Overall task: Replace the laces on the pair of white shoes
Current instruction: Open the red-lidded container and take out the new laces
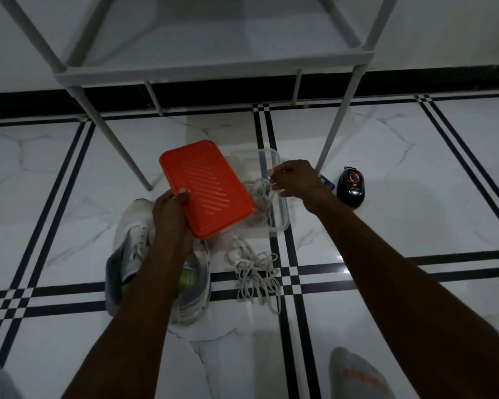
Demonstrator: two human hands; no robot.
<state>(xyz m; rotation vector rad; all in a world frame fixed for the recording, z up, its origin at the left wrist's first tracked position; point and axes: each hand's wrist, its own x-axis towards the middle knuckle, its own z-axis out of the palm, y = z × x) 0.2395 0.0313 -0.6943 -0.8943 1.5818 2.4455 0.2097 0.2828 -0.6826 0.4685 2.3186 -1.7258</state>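
The clear box (274,194) sat on the tiled floor (415,226), and everything else lay around it. The left hand (170,210) gripped the near corner of the orange lid (206,188), thumb on top and fingers curled beneath, holding it tilted over the left side of the box so that most of the opening on that side was hidden. The right hand (293,180) was over the right side of the box, its thumb and fingertips pinching a strand of the white laces (260,191) bundled inside the box.

A second tangle of laces (257,272) lay loose on the floor just in front of the box. The white shoes (133,240) stood to the left of that and nearer the person than the box, side by side with their toes pointing toward it, partly covered by the left forearm; green insoles showed inside them. A small black device (350,185) with a red ring on top sat to the right of the box. Behind the box stood a grey rack (213,69), one of its legs coming down just beyond the box's right corner. A grey-socked foot (357,375) showed far in front of the box, at the lower edge.
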